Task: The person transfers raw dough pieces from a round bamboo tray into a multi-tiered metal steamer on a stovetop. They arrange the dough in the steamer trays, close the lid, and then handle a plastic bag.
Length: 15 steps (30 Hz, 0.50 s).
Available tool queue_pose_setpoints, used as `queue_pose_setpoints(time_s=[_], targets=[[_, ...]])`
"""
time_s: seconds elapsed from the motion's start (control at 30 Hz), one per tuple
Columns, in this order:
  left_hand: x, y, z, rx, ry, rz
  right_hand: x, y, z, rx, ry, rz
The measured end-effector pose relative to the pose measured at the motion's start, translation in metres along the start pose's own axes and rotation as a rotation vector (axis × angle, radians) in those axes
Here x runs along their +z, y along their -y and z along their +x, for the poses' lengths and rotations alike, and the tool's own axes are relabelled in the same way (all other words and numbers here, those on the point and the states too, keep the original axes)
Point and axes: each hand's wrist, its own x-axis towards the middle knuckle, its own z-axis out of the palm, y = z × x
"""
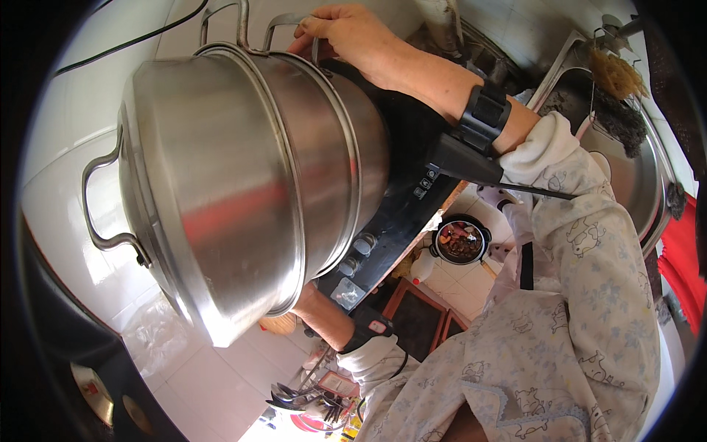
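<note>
A tall stainless-steel steamer pot (221, 182) fills the left and middle of the head view, stacked in tiers. Its lid (149, 221) is on and carries a looped metal lid handle (91, 204). My right hand (345, 41) is closed around a metal side handle (284, 25) of the lower tier. Another side handle (243, 25) rises from the tier above. On the opposite side, my left forearm (328, 320) reaches behind the pot, which hides the hand and its grip. The rounded base overlaps a black cooktop (409, 127) in view; I cannot tell whether they touch.
A steel sink (635, 182) is at the right, with a scrubbing pad (616, 74) in a wire rack. On the tiled floor stands a pan of food (459, 241) beside a white bottle (424, 266). Ladles (290, 393) are at the bottom; a dark range hood (66, 326) edges the left.
</note>
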Motion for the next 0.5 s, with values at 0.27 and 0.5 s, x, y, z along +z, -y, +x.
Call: queue_pose_setpoints(time_s=[0.27, 0.5], targets=[[0.004, 0.014, -0.006, -0.196, -0.106, -0.456, -0.008, -0.016, 0.009, -0.054, 0.062, 0.041], [0.016, -0.006, -0.005, -0.332, -0.155, -0.417, -0.005, -0.054, -0.035, -0.275, -0.094, -0.090]])
